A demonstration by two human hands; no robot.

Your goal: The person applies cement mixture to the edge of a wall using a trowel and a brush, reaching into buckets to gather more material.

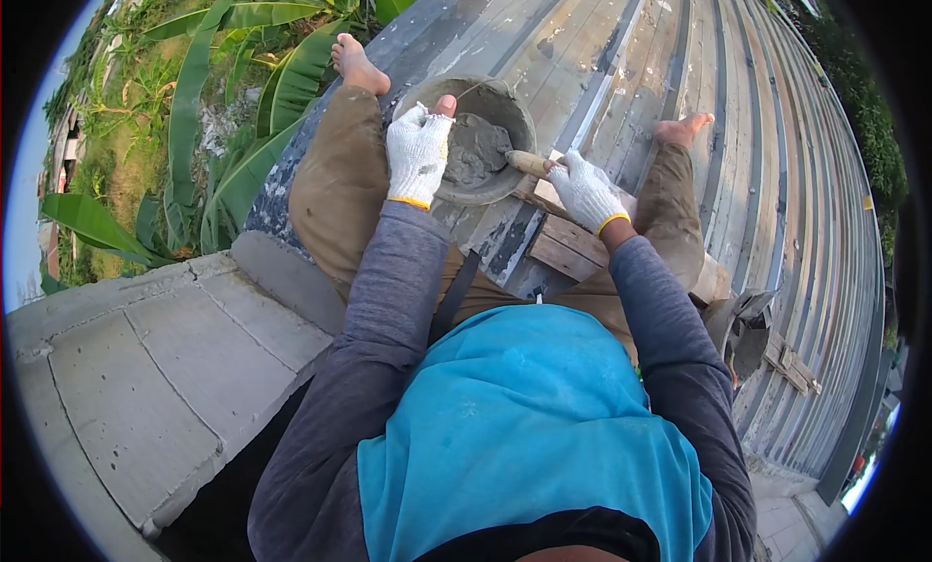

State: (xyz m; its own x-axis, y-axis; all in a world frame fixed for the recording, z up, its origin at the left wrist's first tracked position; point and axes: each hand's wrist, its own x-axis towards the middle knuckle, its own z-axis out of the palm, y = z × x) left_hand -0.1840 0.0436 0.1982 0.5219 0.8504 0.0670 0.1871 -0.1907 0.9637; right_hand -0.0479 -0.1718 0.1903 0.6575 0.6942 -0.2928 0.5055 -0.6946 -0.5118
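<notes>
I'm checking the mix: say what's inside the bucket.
Grey mortar. A wooden handle overlaps the bucket at right. The left hand covers part of the left side; mortar hides the bottom.

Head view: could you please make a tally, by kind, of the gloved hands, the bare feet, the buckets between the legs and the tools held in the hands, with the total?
Gloved hands: 2
Bare feet: 2
Bucket: 1
Tool: 1
Total: 6

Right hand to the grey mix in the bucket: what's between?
A wooden handle, held in the right hand, overlapping the bucket rim in the head view.
</notes>
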